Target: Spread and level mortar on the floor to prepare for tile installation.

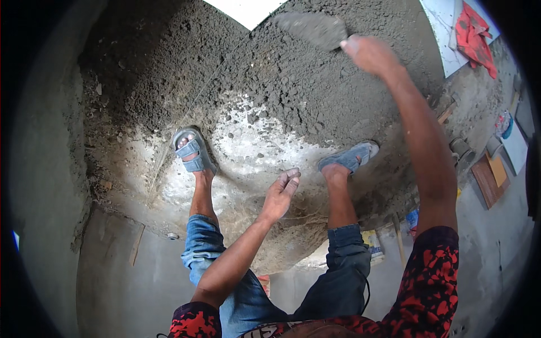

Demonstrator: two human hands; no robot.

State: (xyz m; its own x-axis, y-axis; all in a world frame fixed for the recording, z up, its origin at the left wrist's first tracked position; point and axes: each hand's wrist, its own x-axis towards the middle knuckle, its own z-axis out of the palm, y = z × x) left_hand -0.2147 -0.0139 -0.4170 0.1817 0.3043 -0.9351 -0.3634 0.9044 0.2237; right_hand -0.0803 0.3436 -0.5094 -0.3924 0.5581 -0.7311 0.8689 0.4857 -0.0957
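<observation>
My right hand (372, 54), at the end of an outstretched arm, is closed round the handle of a trowel (315, 29). The trowel's pointed blade is smeared with grey mortar and blurred. It lies over the bed of damp grey mortar (282, 79), near the corner of a white tile (246, 10) at the top edge. My left hand (283, 193) hangs between my knees, thumb and fingers drawn together, with nothing visible in them. A thin string (205, 87) runs slantwise across the mortar.
My sandalled feet stand at the mortar's near edge. At the upper right, a red cloth (474, 39) lies on white tiles (442, 42). A grey wall (42, 169) rises on the left. Brown board pieces (486, 183) and a small cup-like container (461, 147) lie to the right.
</observation>
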